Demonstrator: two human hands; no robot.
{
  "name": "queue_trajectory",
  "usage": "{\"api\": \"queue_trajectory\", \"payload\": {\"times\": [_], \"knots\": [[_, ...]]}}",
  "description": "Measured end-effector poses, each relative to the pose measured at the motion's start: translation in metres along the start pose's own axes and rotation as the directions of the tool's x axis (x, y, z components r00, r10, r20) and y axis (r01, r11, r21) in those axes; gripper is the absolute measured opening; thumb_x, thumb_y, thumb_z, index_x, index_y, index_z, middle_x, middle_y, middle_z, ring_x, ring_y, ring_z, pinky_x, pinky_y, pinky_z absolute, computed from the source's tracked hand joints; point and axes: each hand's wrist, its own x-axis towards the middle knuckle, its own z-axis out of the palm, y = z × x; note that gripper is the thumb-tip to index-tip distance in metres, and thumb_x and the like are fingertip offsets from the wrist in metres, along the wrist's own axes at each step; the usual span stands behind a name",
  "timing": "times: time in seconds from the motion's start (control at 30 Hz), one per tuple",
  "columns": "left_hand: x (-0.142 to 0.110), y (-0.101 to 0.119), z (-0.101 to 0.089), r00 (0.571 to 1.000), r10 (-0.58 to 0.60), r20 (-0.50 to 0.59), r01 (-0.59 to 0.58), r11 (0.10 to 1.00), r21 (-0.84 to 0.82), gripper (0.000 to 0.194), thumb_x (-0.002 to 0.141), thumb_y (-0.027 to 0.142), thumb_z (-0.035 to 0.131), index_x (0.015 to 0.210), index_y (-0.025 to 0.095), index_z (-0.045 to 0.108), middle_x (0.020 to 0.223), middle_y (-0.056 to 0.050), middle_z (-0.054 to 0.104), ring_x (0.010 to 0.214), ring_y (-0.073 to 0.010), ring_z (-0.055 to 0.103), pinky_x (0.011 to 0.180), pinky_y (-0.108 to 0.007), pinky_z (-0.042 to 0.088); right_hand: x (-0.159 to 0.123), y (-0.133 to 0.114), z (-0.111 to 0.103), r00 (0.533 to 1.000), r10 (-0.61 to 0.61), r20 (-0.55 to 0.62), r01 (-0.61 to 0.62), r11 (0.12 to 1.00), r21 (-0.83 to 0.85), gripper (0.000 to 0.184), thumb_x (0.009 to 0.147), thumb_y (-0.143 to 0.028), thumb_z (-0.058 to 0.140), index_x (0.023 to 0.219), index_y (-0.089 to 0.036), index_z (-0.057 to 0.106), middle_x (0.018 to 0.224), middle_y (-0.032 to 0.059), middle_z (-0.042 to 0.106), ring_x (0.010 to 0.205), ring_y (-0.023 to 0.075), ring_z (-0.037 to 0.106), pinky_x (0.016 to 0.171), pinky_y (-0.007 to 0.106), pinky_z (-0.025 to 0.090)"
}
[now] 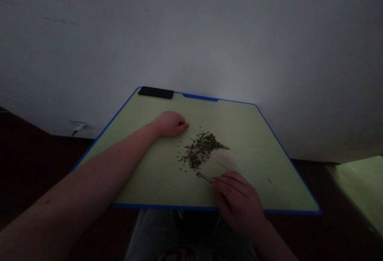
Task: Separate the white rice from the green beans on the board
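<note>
My left hand (171,124) rests on the pale board tabletop (143,165), left of the grains, its fingers curled into a loose fist with nothing showing in it. Close to the front edge, my right hand (236,197) pinches a thin metal tool (205,178). The tool's tip points left and reaches a few beans at the near side of the pile. Small dark green beans (206,143) lie heaped and scattered in the middle of the board. Against their right side sits a pile of white rice-like grains (222,157), partly mixed with the beans.
A black phone (155,92) lies at the far left corner. Blue trim (200,97) edges the board, which stands near a grey wall (191,33). A small dark sliver (269,180) lies at the right. Under the front edge, a dark round container (196,223) is partly hidden.
</note>
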Motion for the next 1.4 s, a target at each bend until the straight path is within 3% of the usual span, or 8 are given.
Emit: {"api": "queue_trajectory", "payload": {"times": [0.5,1.07,1.4], "knots": [[0.001,-0.002,0.004,1.000,0.010,-0.009,-0.010,1.000,-0.003,0.050,0.094,0.051,0.035,0.065,0.020,0.062,0.067,-0.007,0.064,0.058,-0.0178,0.047,0.056,-0.034,0.025,-0.004,0.004,0.003,1.000,0.018,0.007,-0.018,0.998,-0.052,0.022,0.093,-0.010,0.053,0.107,-0.017,0.067,0.092,0.0071,0.078,0.080,0.0207,0.073,0.079,0.039,0.063],[0.002,-0.003,0.004,1.000,0.007,-0.010,-0.007,1.000,-0.007,0.048,0.093,0.050,0.036,0.064,0.020,0.060,0.067,-0.007,0.064,0.059,-0.0179,0.046,0.057,-0.035,0.022,0.019,-0.005,0.012,0.996,0.056,0.077,-0.071,0.975,0.211,0.021,0.091,-0.008,0.052,0.102,-0.018,0.068,0.088,0.0070,0.077,0.077,0.0198,0.069,0.074,0.034,0.060],[0.002,-0.002,0.004,1.000,0.012,-0.013,-0.012,1.000,-0.023,0.048,0.092,0.050,0.036,0.062,0.020,0.058,0.065,-0.007,0.061,0.058,-0.0172,0.043,0.057,-0.035,0.021,0.033,-0.009,0.022,0.991,0.110,0.069,-0.122,0.971,0.203,0.021,0.092,-0.009,0.053,0.101,-0.016,0.070,0.087,0.0083,0.076,0.080,0.0205,0.069,0.078,0.034,0.058]]}}
